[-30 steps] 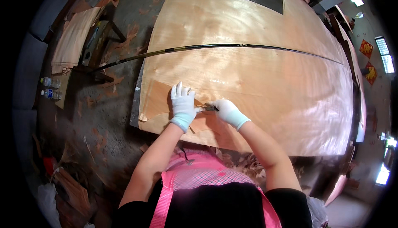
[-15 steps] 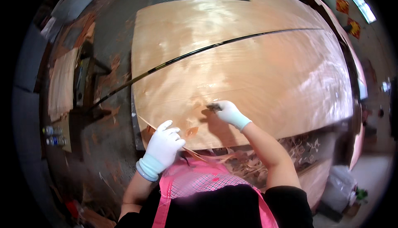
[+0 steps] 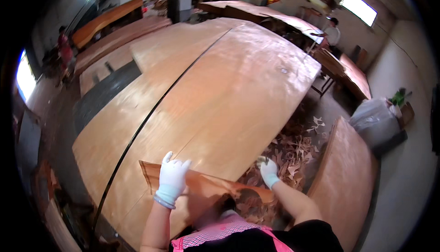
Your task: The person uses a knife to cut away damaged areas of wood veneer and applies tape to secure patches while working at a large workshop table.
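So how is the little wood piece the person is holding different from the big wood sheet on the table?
The small veneer piece is darker and reddish-brown; the big veneer sheet is pale and shiny. The small piece is lifted off the table under the left hand, while the big sheet lies flat. The small piece has a ragged edge; the big sheet's edges look straight. Both are thin wood.

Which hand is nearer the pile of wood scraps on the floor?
Right. The right hand hangs off the table edge just above the scrap pile; the left hand holds a veneer strip over the table.
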Available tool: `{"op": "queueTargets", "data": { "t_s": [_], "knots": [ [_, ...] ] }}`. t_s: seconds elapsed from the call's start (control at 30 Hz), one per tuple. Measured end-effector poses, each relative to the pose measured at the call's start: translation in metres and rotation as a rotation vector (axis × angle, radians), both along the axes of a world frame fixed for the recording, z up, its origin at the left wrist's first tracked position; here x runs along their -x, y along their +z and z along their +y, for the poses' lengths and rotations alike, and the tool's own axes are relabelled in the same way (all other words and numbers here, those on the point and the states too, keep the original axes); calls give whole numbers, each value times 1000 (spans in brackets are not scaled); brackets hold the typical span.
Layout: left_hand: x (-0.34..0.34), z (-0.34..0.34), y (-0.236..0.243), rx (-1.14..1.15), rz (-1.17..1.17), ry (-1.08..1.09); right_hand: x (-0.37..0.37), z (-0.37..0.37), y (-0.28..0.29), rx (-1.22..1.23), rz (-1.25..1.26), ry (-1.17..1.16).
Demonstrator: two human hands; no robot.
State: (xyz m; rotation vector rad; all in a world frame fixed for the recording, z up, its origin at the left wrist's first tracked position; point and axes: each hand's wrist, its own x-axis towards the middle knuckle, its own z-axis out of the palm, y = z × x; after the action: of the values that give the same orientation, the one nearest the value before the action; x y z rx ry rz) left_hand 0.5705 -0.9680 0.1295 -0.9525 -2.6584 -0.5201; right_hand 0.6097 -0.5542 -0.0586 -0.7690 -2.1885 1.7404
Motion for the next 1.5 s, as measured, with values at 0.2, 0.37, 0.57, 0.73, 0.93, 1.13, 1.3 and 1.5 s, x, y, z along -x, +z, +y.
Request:
{"op": "queueTargets", "data": {
  "t_s": [0.2, 0.37, 0.57, 0.73, 0.93, 1.13, 1.3, 1.5],
  "knots": [
    [136, 90, -48, 132, 172, 167, 13, 95, 19, 133, 136, -137],
    [131, 146, -25, 58, 203, 287, 62, 140, 137, 300, 107, -148],
    [85, 179, -52, -57, 79, 212, 134, 183, 228, 839, 461, -47],
    [78, 181, -51, -101, 84, 197, 161, 182, 251, 777, 477, -50],
    [95, 218, -19, -527, -298, 130, 127, 131, 183, 767, 299, 49],
    [104, 320, 58, -597, -1, -75, 37, 37, 86, 731, -132, -56],
    [86, 345, 67, -714, -205, -331, -23, 27, 36, 747, -229, 54],
    [60, 310, 88, -618, 31, -339, -56, 92, 17, 574, -248, 84]
  ]
}}
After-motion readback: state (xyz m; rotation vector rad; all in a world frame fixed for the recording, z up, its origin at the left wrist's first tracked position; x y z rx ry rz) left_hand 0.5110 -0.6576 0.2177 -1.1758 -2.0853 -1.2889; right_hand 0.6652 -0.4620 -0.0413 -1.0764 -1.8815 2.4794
